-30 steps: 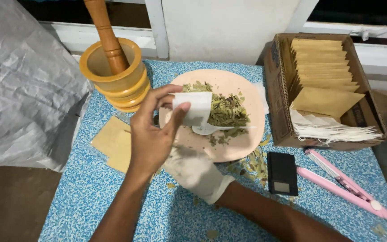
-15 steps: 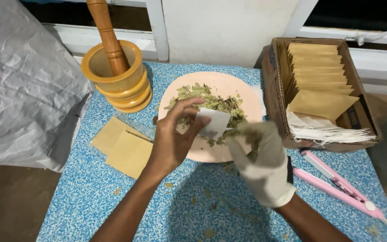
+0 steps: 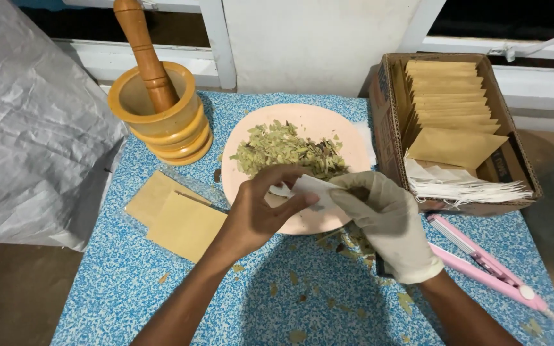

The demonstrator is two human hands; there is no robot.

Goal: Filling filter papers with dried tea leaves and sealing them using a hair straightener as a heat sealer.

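Note:
My bare left hand (image 3: 261, 214) and my right hand (image 3: 386, 221), which wears a pale glove, both pinch a small white paper sachet (image 3: 312, 190) over the near edge of a peach plate (image 3: 354, 150). A heap of dried green leaves (image 3: 283, 150) lies on the plate just beyond the sachet. The gloved fingers cover the sachet's right end. A white spoon seen earlier is hidden now.
A yellow mortar with a wooden pestle (image 3: 158, 109) stands at the back left. Tan envelopes (image 3: 177, 218) lie left of my hands. A cardboard box (image 3: 456, 122) of envelopes and white sachets sits right, a pink sealer (image 3: 488, 266) in front. Leaf crumbs dot the blue table (image 3: 129, 288).
The sachet has come down from above the leaves to the plate's near edge. My gloved right hand has moved up from below to grip it beside my left hand.

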